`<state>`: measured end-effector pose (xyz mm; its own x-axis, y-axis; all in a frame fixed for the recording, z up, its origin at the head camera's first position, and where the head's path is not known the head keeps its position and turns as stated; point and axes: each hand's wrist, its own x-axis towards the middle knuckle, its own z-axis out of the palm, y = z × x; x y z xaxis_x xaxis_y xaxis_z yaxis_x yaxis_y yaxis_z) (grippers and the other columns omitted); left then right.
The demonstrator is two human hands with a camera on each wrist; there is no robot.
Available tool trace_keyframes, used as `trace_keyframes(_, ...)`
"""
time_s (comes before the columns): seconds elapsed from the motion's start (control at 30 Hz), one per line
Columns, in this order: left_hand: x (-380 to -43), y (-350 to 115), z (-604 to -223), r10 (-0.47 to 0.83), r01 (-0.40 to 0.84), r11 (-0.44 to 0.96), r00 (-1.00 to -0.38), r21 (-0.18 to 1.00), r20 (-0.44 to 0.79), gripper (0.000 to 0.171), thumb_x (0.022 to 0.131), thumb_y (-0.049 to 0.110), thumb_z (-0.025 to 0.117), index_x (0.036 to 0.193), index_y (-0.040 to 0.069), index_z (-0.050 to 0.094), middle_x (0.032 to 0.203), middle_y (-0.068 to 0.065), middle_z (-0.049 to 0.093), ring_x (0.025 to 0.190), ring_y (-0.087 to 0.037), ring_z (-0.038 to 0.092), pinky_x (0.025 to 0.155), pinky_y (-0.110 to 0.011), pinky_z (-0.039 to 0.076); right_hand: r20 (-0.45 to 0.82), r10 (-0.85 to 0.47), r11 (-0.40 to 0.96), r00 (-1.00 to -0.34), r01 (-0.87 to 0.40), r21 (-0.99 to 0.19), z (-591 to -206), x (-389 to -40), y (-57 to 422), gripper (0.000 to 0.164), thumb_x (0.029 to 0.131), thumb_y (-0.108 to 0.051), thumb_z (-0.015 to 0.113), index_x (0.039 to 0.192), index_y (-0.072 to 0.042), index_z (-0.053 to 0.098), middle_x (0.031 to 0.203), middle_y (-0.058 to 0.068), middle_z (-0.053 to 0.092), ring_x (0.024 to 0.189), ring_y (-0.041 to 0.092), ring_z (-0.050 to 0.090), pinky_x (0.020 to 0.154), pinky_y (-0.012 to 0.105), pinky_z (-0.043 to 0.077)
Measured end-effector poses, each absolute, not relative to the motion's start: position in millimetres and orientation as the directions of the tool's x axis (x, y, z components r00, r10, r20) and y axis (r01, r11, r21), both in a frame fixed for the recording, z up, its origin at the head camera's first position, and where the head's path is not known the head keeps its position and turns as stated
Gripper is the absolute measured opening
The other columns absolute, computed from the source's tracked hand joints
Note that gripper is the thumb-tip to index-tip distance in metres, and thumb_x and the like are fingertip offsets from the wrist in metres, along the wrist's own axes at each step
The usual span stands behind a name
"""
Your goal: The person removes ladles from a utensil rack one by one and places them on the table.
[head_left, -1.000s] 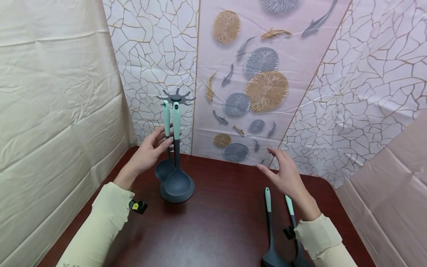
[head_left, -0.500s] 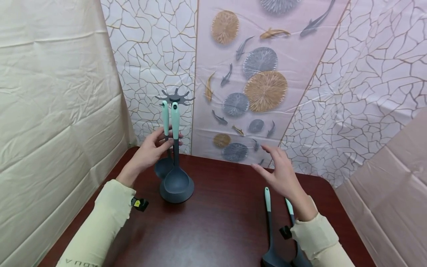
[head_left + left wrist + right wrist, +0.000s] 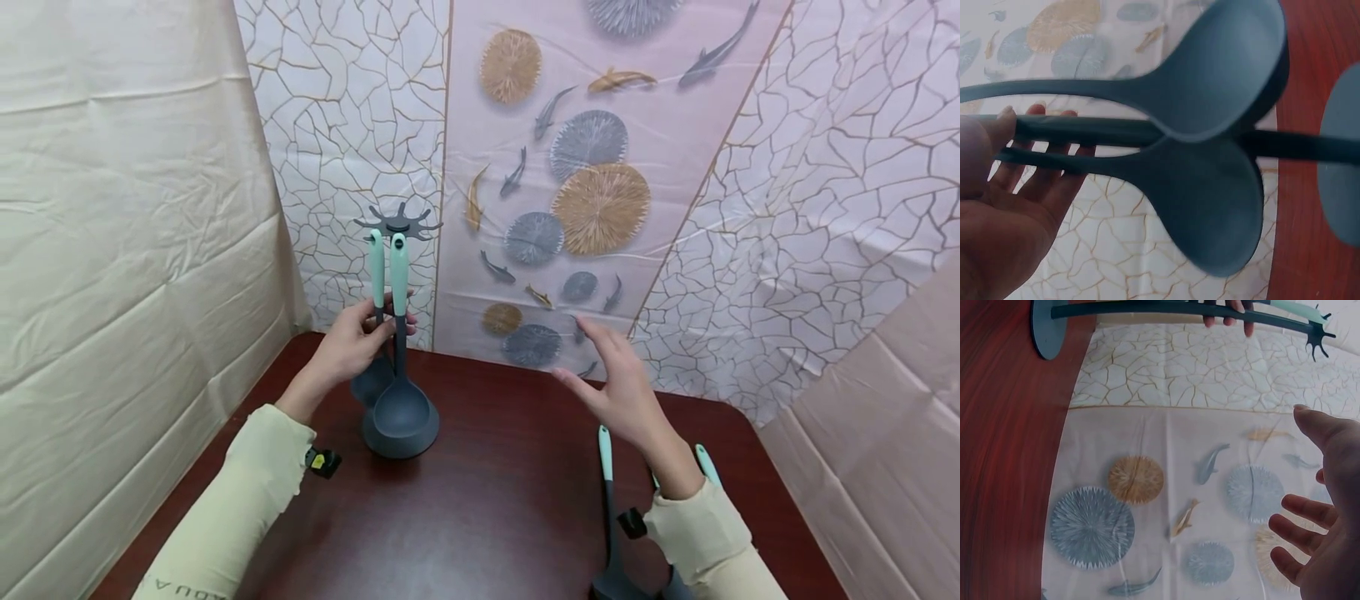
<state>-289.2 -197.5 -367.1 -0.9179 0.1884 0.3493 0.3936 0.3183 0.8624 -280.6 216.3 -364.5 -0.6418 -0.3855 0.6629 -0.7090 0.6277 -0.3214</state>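
Note:
On the left of the table stands a dark utensil stand with a spoked hook top (image 3: 397, 223) and a round base (image 3: 420, 444). Two mint-handled utensils hang on it: a ladle (image 3: 401, 412) in front and a second deep-bowled utensil (image 3: 1210, 212) beside it. My left hand (image 3: 352, 342) grips the stand's pole (image 3: 1085, 130), thumb on one side and fingers behind, close by the utensils' necks. Held up over the table's right half, my right hand (image 3: 618, 379) has its thumb and fingers spread and holds nothing; the right wrist view shows this hand (image 3: 1329, 512) too.
Several mint-handled utensils lie at the right: a long one (image 3: 607, 500) and another handle (image 3: 707, 463), partly hidden by the right forearm. The dark red table (image 3: 480, 500) meets a patterned cloth (image 3: 525, 275) behind and a beige cloth (image 3: 135, 275) at the left.
My right hand has moved left, uncovering another mint handle at the right of the forearm. The left hand stays at the pole, with its forearm shifted slightly right.

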Motion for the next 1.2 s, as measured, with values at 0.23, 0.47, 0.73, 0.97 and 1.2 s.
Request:
trace_keyframes(0.23,-286.8,-189.7,-367.8,0.102,0.393,0.388,-0.917,0.834,0.385,0.031,0.11,0.013,0.059,0.141,0.009,0.062,0.12,-0.009,0.077,0.107,-0.027,0.076,0.088,-0.051,0.061,0.668,-0.397,0.605,-0.63,-0.727,-0.326,-363.0,-278.2,204.7,0.086,0.088,-0.025,0.089,0.163,-0.025,0.045,0.154,0.009,0.054,0.138,0.032,0.053,0.107,0.061,0.046)
trace_keyframes(0.47,-284.1,-181.9,-372.2,-0.04,0.384,0.52,-0.881,0.763,0.471,0.022,0.108,0.019,0.065,0.127,0.008,0.067,0.111,-0.015,0.077,0.088,-0.031,0.079,0.073,-0.049,0.063,0.689,-0.411,0.551,-0.597,-0.765,-0.334,-362.1,-277.7,192.0,0.085,0.087,-0.022,0.089,0.161,-0.021,0.047,0.153,0.01,0.056,0.141,0.032,0.051,0.108,0.061,0.045)
trace_keyframes(0.73,-282.4,-173.2,-373.3,-0.16,0.362,0.555,-0.837,0.749,0.523,0.027,0.104,0.028,0.071,0.123,0.01,0.067,0.122,-0.019,0.073,0.09,-0.035,0.079,0.072,-0.052,0.064,0.704,-0.401,0.528,-0.586,-0.776,-0.345,-353.0,-276.8,181.8,0.083,0.087,-0.021,0.089,0.16,-0.019,0.049,0.153,0.008,0.056,0.14,0.031,0.052,0.109,0.059,0.045)
trace_keyframes(0.97,-274.8,-161.0,-366.5,-0.209,0.307,0.609,-0.827,0.731,0.521,0.031,0.103,0.032,0.073,0.125,0.011,0.067,0.112,-0.015,0.074,0.082,-0.029,0.079,0.067,-0.047,0.063,0.712,-0.404,0.494,-0.574,-0.792,-0.358,-348.2,-275.7,169.4,0.081,0.088,-0.021,0.089,0.159,-0.016,0.05,0.151,0.011,0.058,0.138,0.03,0.054,0.111,0.056,0.044)
trace_keyframes(1.2,-270.1,-158.0,-358.3,-0.203,0.26,0.624,-0.857,0.737,0.474,0.033,0.105,0.031,0.07,0.128,0.009,0.064,0.112,-0.017,0.069,0.083,-0.03,0.076,0.065,-0.046,0.06,0.731,-0.41,0.447,-0.546,-0.819,-0.361,-343.5,-274.2,153.4,0.082,0.089,-0.019,0.087,0.161,-0.017,0.047,0.154,0.005,0.056,0.139,0.027,0.054,0.112,0.054,0.044)
